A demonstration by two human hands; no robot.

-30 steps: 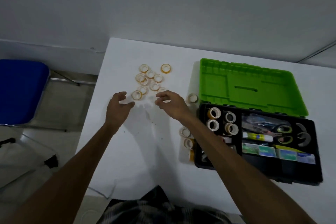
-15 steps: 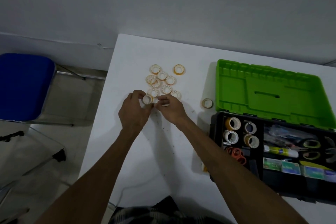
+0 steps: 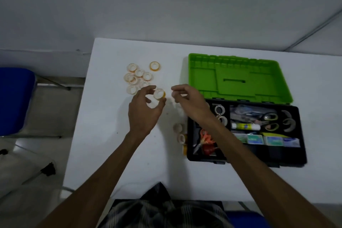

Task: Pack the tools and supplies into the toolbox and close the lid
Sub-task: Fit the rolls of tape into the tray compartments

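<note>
A cluster of small clear and orange tape rolls (image 3: 139, 72) lies on the white table (image 3: 103, 135) at the back left. My left hand (image 3: 145, 111) pinches one tape roll (image 3: 159, 93) lifted just above the table. My right hand (image 3: 190, 104), close beside it, has curled fingers pinching a pale roll that is mostly hidden. The toolbox (image 3: 190, 157) stands at the right with its green lid (image 3: 240, 79) open flat behind it. Its black tray holds tape rolls, a glue stick (image 3: 246, 126), scissors and small boxes.
Three more rolls (image 3: 178, 127) lie along the toolbox's left wall, under my right forearm. A blue chair (image 3: 14, 98) stands on the floor left of the table. The table's left edge runs close to my left arm.
Both hands have lifted off the cluster and moved right, each with a roll. The view has shifted so the toolbox sits more central.
</note>
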